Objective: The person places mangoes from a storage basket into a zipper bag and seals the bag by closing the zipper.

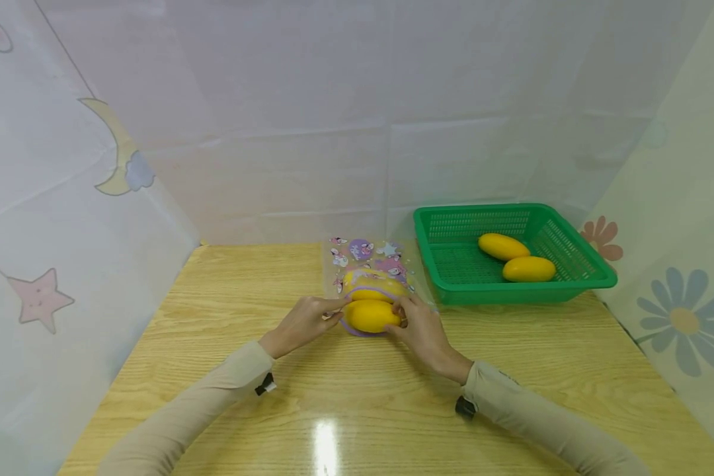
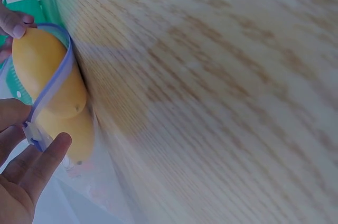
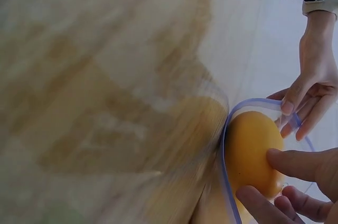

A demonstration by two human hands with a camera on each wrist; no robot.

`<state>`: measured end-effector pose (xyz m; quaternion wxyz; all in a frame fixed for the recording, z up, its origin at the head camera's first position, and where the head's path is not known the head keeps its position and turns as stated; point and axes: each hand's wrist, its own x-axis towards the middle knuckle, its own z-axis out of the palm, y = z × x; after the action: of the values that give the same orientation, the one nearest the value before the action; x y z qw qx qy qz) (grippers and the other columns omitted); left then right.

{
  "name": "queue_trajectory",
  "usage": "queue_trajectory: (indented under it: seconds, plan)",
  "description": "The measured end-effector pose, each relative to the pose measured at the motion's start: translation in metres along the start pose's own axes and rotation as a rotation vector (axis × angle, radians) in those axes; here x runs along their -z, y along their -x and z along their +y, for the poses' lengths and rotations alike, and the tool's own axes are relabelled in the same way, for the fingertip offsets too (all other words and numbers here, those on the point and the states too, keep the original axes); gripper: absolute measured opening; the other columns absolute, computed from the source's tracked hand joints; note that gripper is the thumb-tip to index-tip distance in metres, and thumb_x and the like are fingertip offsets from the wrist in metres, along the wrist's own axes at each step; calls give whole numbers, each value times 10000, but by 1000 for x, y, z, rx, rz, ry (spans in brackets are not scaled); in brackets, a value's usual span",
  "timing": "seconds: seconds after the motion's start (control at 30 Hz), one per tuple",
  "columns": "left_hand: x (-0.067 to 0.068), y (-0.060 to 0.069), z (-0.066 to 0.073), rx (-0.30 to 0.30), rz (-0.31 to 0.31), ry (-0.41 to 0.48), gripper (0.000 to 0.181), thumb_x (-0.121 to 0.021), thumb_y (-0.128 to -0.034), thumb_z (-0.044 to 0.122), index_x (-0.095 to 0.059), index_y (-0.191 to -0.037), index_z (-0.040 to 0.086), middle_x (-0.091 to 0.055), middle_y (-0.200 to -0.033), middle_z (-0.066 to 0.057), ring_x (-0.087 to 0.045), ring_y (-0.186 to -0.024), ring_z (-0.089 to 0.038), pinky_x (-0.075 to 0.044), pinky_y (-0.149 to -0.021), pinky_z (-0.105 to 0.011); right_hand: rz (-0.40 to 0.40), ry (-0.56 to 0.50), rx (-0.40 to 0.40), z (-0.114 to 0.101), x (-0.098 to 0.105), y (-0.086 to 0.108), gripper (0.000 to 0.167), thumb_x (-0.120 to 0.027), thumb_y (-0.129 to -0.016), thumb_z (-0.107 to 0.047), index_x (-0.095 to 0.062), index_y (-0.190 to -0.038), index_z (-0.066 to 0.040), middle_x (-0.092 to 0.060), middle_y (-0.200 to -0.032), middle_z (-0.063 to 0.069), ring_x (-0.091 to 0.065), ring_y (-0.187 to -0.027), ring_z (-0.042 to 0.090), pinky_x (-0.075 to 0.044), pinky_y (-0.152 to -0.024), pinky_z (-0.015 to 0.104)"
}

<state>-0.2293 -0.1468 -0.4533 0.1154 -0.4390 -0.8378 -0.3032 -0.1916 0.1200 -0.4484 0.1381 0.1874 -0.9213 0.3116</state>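
A clear zip bag with cartoon prints and a purple zip edge lies on the table, its mouth spread toward me. One yellow mango is inside the bag. A second mango sits at the mouth, within the purple rim in the right wrist view. My left hand pinches the bag's rim at its left corner, where the left wrist view shows a slider. With thumb and fingers, my right hand grips the right end of the mango at the mouth.
A green plastic basket stands at the back right, close beside the bag. Two more mangoes lie in it. The wood-grain table meets a white cloth backdrop behind, with printed cloth on both sides.
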Motion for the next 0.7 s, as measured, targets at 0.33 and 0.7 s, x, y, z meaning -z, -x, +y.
queue_trajectory:
  seconds: [0.33,0.7]
  plan:
    - [1,-1,0,-15,8,-14,394,-709,-877,-60,-630,-1263,-65,-723,-1046,-176,-730,-807,-199,-547,-692,-129,41,33,39,5,0,-4,424,-904,-701,-59,-501,-833,-60,-498,-769,44,-524,-644,135,-455,-526,284]
    - [0,2,-3,-24,21,4,376,-703,-884,-57,-635,-1254,-69,-723,-1049,-174,-730,-828,-206,-550,-673,-135,7,47,30,7,0,-6,444,-914,-694,-78,-493,-838,-67,-511,-756,80,-470,-615,148,-406,-509,288]
